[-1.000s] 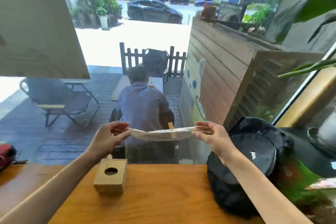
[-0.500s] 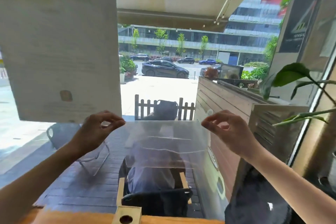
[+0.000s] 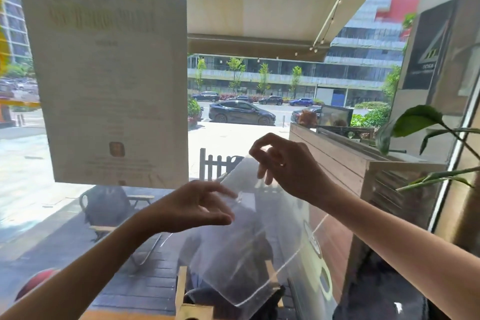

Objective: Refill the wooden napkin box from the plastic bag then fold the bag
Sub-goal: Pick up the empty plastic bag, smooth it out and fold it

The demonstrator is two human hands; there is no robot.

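Plastic bag: clear, thin, empty-looking transparent plastic bag (image 3: 241, 249) held up in the air against the window, hanging slack and tilted, lower corner low near the centre of view.
Right hand: right hand (image 3: 291, 166) highest, thumb and forefinger pinched shut on the bag's upper far corner; other fingers curled loose.
Left hand: left hand (image 3: 192, 205) lower and to the left, fingers half spread over the bag's upper edge; cannot tell whether it truly grips the film or only rests against it.
Wooden box: small light wooden napkin box (image 3: 193, 310), only its top edge visible at the bottom centre of view, below the bag, apart from it.
Table: orange-brown wooden table (image 3: 124, 317), thin strip at the near edge of view.
Step in hand (judged): refill looks done; fold beginning.
How to do it well: re-pinch the left corner firmly, bring the two top corners level and together, press air out, and lower the film to the table to crease it flat.
Risk: film is slippery and limp; a one-handed hold lets it twist.
Change from half a second ago: bag was stretched flat and level between both pinched hands; now the hands stand closer, right raised, left loosened, the bag skewed.
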